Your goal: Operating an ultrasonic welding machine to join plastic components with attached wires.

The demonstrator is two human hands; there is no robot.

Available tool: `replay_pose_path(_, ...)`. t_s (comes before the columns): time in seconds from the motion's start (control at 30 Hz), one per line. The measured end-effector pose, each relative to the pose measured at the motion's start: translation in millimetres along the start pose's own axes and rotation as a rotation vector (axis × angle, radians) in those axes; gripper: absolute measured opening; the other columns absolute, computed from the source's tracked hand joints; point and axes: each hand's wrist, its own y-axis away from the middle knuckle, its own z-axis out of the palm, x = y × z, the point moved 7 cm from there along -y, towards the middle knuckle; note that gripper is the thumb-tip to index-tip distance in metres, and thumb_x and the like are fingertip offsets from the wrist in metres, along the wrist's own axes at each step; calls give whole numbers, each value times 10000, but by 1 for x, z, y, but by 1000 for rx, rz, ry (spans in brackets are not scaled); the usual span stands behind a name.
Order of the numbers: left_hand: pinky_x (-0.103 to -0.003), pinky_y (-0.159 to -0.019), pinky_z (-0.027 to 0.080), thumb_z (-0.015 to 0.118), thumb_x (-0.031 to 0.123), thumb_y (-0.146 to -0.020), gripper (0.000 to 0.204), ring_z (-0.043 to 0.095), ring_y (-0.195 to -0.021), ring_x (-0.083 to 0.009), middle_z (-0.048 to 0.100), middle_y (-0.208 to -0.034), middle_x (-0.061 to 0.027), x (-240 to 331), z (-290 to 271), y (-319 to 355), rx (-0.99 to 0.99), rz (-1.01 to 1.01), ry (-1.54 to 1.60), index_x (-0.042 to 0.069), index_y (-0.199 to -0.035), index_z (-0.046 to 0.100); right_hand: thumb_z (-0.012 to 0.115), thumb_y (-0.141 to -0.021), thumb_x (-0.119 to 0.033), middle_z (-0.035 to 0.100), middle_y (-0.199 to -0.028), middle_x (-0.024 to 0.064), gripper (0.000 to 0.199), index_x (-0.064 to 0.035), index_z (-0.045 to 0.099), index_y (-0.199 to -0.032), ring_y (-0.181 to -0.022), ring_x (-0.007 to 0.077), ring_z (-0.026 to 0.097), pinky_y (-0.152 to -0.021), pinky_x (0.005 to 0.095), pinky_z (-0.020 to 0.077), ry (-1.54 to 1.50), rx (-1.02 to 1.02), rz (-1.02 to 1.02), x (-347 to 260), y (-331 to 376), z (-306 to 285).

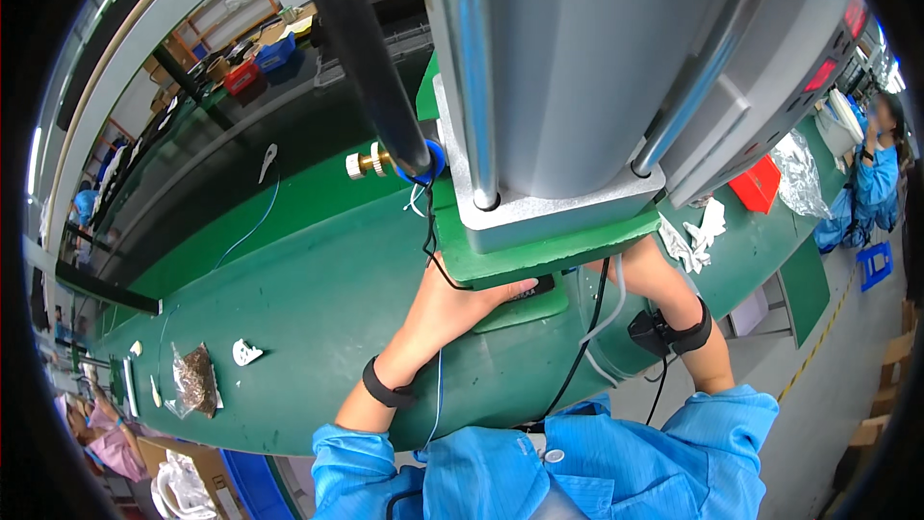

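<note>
A large press-like machine [577,67] with a grey cylinder and steel rods stands over the table right in front of me. Below its green plate [553,255], my left hand [457,303] reaches in from the left. Its thumb points right toward a small black piece [541,287] on the green base [525,313]; the other fingers are hidden. My right hand [630,270] comes in from the right under the same plate, and its fingers are out of sight. A black wristband [387,387] is on my left wrist, and a strap with a black box [654,332] on my right.
Black and clear cables [589,337] hang between my forearms. On the green table [327,327] lie a bag of small brown parts [195,380] and a white scrap [246,352]. White gloves [698,236] and a red bin [757,183] are at right. A person [874,173] stands beyond.
</note>
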Motion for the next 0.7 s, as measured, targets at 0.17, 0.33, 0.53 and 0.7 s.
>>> replay_pose_path(0.17,-300,-693,473,732,121,-676,277,619,-764,-192,648,-829,-90,-1,2,0,-12,-10,22,10,-907,628,649,-737,-87,589,-750,113,225,36,570,-908,-680,180,551,-623,305,452,-20,-99,17,18,-13,27)
replay_pose_path(0.33,-318,-705,473,730,142,-679,286,621,-770,-224,648,-844,-101,-10,3,1,-21,-14,-15,10,-912,627,609,-777,-108,586,-747,121,190,40,573,-889,-675,179,547,-618,304,452,30,-227,133,30,-14,41)
replay_pose_path(0.53,-325,-707,475,731,165,-679,288,625,-775,-235,649,-842,-108,-10,4,1,-22,-34,4,12,-902,629,597,-795,-113,597,-774,112,195,36,575,-919,-674,176,538,-619,305,454,-15,-222,81,28,-13,40)
replay_pose_path(0.7,-336,-699,479,717,201,-697,291,631,-762,-258,652,-823,-111,-10,3,1,-39,-40,-8,16,-903,628,597,-805,-122,602,-799,110,206,29,575,-942,-696,176,546,-631,305,455,1,-202,107,33,-13,44)
